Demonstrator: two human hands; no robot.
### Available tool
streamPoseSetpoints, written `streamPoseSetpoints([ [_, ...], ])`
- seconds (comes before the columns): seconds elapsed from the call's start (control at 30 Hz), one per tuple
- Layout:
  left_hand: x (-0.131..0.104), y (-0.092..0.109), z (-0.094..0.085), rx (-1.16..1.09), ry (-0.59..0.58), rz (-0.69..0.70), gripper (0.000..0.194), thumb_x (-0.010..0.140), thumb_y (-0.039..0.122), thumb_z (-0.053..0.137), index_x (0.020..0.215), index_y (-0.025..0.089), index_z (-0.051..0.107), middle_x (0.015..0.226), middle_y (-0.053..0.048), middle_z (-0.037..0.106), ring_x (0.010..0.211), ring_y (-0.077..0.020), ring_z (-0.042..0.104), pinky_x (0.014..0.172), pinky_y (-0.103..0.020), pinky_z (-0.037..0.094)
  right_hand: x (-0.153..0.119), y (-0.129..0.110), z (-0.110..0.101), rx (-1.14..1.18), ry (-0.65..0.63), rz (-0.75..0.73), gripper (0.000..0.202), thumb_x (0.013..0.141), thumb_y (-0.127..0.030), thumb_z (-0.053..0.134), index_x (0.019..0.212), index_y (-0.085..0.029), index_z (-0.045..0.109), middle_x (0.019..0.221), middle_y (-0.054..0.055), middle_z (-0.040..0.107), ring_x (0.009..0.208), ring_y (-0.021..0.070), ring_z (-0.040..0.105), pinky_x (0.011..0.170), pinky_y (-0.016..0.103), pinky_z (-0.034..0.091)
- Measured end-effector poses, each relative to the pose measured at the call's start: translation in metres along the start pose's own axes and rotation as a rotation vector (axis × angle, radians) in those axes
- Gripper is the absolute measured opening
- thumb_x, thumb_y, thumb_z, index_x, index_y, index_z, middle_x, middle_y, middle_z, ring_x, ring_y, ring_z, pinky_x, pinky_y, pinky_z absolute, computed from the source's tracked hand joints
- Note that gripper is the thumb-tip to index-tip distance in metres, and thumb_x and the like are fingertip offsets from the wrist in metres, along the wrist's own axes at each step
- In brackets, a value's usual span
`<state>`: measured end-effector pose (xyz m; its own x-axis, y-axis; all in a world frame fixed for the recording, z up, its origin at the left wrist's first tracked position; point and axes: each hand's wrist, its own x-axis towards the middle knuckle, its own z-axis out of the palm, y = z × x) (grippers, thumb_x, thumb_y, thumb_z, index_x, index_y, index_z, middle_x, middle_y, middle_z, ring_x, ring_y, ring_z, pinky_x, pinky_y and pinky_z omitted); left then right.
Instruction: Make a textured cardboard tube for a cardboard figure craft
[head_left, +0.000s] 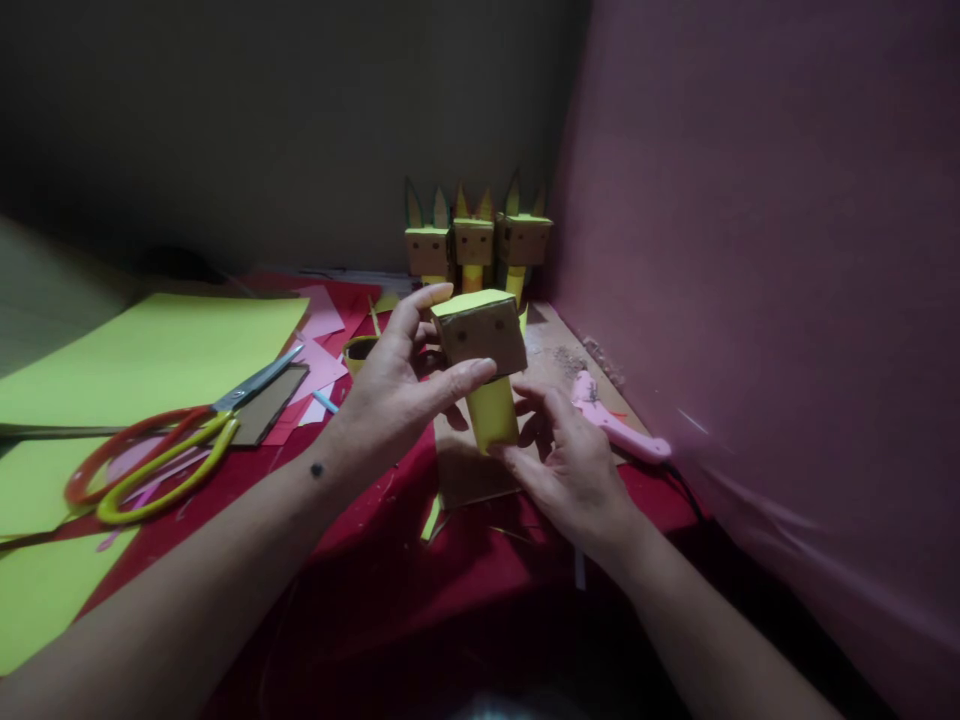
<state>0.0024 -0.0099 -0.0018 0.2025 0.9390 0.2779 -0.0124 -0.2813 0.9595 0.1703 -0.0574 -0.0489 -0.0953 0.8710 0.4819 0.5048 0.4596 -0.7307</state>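
Note:
A cardboard figure has a box head with two dark dots, a yellow top and a yellow tube body. It is held a little tilted above a cardboard sheet. My left hand grips the head, its thumb across the lower front and its fingers at the left side. Around the bottom of the yellow tube, my right hand has its thumb and fingers closed.
Three similar eared figures stand at the back. Scissors and yellow sheets lie left on the red cloth. A pink glue gun is at right, beside a pink wall.

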Motion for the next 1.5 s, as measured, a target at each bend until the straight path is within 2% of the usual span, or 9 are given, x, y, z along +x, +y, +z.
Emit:
streamPoseSetpoints([
  [0.17, 0.002, -0.006, 0.0, 0.047, -0.011, 0.009, 0.071, 0.07, 0.03, 0.078, 0.132, 0.027, 0.044, 0.108, -0.006, 0.059, 0.096, -0.0243, 0.062, 0.067, -0.029, 0.057, 0.0, 0.006, 0.004, -0.028, -0.02, 0.008, 0.05, 0.077, -0.011, 0.064, 0.124, -0.015, 0.047, 0.106, 0.01, 0.064, 0.088, 0.0199, 0.063, 0.07, 0.033, 0.054],
  [0.43, 0.002, -0.008, 0.001, 0.028, -0.021, -0.026, 0.073, 0.069, 0.03, 0.079, 0.133, 0.027, 0.044, 0.108, -0.007, 0.06, 0.094, -0.0244, 0.063, 0.06, -0.026, 0.058, 0.004, 0.007, 0.004, -0.05, -0.029, 0.069, 0.051, 0.075, -0.018, 0.068, 0.121, -0.015, 0.048, 0.111, 0.013, 0.062, 0.102, 0.026, 0.06, 0.082, 0.041, 0.053],
  [0.6, 0.005, -0.009, -0.002, -0.057, -0.017, -0.033, 0.066, 0.073, 0.029, 0.075, 0.132, 0.03, 0.045, 0.112, -0.005, 0.062, 0.092, -0.021, 0.065, 0.061, -0.022, 0.056, 0.005, 0.007, 0.002, 0.178, -0.219, 0.184, 0.086, 0.069, -0.023, 0.077, 0.142, -0.022, 0.03, 0.11, 0.008, 0.063, 0.097, 0.0237, 0.064, 0.082, 0.039, 0.055],
  [0.67, 0.006, -0.01, -0.003, -0.094, -0.044, -0.022, 0.061, 0.076, 0.029, 0.072, 0.131, 0.031, 0.046, 0.114, -0.005, 0.063, 0.092, -0.0208, 0.066, 0.06, -0.022, 0.056, 0.003, 0.008, 0.003, 0.188, -0.232, 0.19, 0.092, 0.069, -0.021, 0.076, 0.145, -0.023, 0.025, 0.11, 0.009, 0.064, 0.096, 0.0246, 0.064, 0.083, 0.041, 0.054],
  [0.83, 0.007, -0.012, -0.003, -0.09, -0.049, -0.01, 0.049, 0.079, 0.03, 0.069, 0.124, 0.027, 0.052, 0.111, -0.006, 0.065, 0.092, -0.0216, 0.066, 0.058, -0.021, 0.056, 0.0, 0.008, 0.003, 0.148, -0.201, 0.155, 0.088, 0.072, -0.024, 0.074, 0.146, -0.017, 0.026, 0.118, 0.014, 0.061, 0.105, 0.0279, 0.062, 0.09, 0.046, 0.051],
  [1.07, 0.005, -0.01, -0.002, -0.104, -0.04, -0.045, 0.05, 0.077, 0.03, 0.072, 0.123, 0.028, 0.052, 0.112, -0.006, 0.062, 0.087, -0.0212, 0.066, 0.047, -0.019, 0.055, 0.001, 0.008, 0.002, 0.031, -0.182, 0.076, 0.081, 0.073, -0.021, 0.072, 0.142, -0.014, 0.03, 0.124, 0.016, 0.06, 0.112, 0.0292, 0.059, 0.093, 0.046, 0.049],
  [1.23, 0.004, -0.01, -0.001, -0.124, -0.042, -0.071, 0.062, 0.073, 0.027, 0.076, 0.128, 0.029, 0.048, 0.113, -0.007, 0.06, 0.092, -0.0236, 0.066, 0.049, -0.021, 0.058, 0.001, 0.011, 0.006, -0.11, -0.145, 0.008, 0.079, 0.074, -0.016, 0.069, 0.142, -0.017, 0.028, 0.129, 0.015, 0.057, 0.116, 0.0295, 0.057, 0.096, 0.047, 0.048],
  [1.37, 0.004, -0.009, 0.0, -0.104, -0.057, -0.094, 0.071, 0.07, 0.025, 0.078, 0.132, 0.03, 0.045, 0.111, -0.007, 0.06, 0.085, -0.0235, 0.067, 0.054, -0.031, 0.062, 0.003, 0.01, 0.009, -0.29, -0.154, -0.016, 0.075, 0.074, -0.014, 0.068, 0.139, -0.009, 0.032, 0.126, 0.019, 0.058, 0.116, 0.0325, 0.055, 0.097, 0.049, 0.047],
  [1.5, 0.006, -0.011, 0.0, -0.048, -0.029, -0.081, 0.074, 0.068, 0.025, 0.079, 0.133, 0.03, 0.044, 0.107, -0.007, 0.06, 0.084, -0.0242, 0.067, 0.053, -0.031, 0.062, 0.005, 0.008, 0.008, -0.334, -0.23, -0.035, 0.08, 0.074, -0.02, 0.071, 0.14, -0.006, 0.03, 0.134, 0.022, 0.05, 0.124, 0.0326, 0.048, 0.104, 0.047, 0.042],
])
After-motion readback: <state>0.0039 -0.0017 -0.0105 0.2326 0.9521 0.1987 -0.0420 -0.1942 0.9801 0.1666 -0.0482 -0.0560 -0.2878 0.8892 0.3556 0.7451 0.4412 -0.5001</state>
